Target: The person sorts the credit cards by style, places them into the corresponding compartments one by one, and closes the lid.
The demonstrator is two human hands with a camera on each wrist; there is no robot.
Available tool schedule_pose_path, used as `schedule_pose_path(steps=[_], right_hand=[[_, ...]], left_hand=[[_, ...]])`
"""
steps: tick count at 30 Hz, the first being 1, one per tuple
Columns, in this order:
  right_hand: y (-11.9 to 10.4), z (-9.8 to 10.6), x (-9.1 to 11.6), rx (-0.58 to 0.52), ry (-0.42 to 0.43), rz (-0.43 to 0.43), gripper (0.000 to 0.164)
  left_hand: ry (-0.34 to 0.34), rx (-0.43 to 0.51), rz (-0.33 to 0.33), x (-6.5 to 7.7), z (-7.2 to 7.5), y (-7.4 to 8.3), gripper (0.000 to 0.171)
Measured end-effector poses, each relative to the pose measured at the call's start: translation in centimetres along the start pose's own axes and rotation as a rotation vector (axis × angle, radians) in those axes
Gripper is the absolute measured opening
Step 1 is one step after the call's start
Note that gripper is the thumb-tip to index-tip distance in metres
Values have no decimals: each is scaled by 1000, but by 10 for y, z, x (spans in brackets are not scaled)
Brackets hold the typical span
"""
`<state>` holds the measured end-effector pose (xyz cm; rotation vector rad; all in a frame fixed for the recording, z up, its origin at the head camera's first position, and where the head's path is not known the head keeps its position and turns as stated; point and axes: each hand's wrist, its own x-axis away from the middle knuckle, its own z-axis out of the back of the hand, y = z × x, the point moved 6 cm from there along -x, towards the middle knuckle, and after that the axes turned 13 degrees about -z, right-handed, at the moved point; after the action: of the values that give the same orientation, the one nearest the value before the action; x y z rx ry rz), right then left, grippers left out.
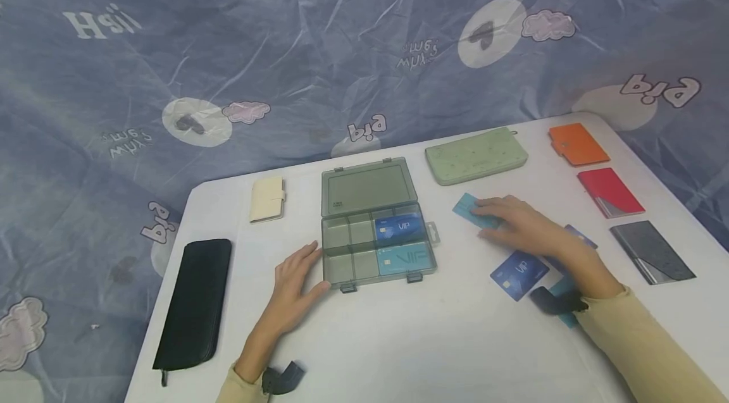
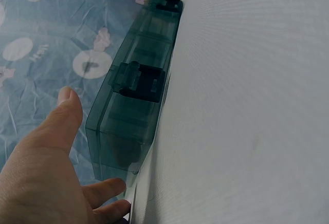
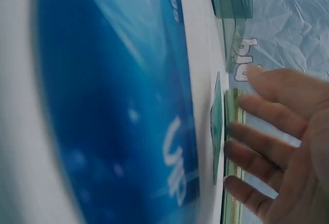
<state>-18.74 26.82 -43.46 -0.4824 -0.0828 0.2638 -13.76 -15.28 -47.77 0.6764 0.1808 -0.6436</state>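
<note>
From my head view, the right hand [image 1: 521,223] reaches in over the loose teal card [image 1: 466,202], which lies on the tabletop [image 1: 433,352] to the right of the case. The card's left end sticks out past the fingertips, while the fingers cover part of the rest. On my right wrist view the fingers are extended and spread, with nothing pinched between them, and the card shows edge-on just beside the fingertips; I cannot tell whether they touch it. The green pouch [image 1: 478,156] lies beyond that hand, near the far edge.

The left hand [image 1: 293,286] is at the left side of the clear grey-green case [image 1: 338,264], its fingers relaxed and gripping nothing. Its thumb points at the front left corner, and the fingertips sit right against or just beside the left wall; I can't settle which. The case stands with its lid [image 1: 369,186] laid back. In its right-hand part, a blue VIP card [image 1: 398,227] lies in the back row and a stored teal card [image 1: 404,259] in the front row.

Nearer me, a loose blue card [image 1: 519,275] lies beside the right forearm, and another teal card [image 1: 564,288] shows partly beneath the wrist.
</note>
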Motion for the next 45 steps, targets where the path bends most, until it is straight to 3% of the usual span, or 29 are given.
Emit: schedule_pose_path(steps=[16, 27, 33, 38, 41, 43, 45], right_hand=[[-14, -9, 3, 98, -89, 46, 45], [-11, -9, -1, 103, -8, 69, 47], [-14, -12, -1, 82, -72, 169, 53], [-17, -10, -5, 125, -42, 166, 54], [-19, -9, -8, 128, -12, 171, 47], [-20, -9, -8, 105, -25, 183, 42], [-21, -10, -8, 83, -52, 201, 49]], left_hand=[[-7, -12, 5, 0, 0, 0, 62], [-2, -1, 4, 1, 0, -1, 60], [-1, -9, -10, 1, 1, 0, 59], [2, -16, -19, 0, 3, 0, 58], [0, -11, -18, 0, 2, -1, 59], [-4, -9, -16, 0, 2, -1, 59], [-6, -3, -12, 0, 1, -1, 59]])
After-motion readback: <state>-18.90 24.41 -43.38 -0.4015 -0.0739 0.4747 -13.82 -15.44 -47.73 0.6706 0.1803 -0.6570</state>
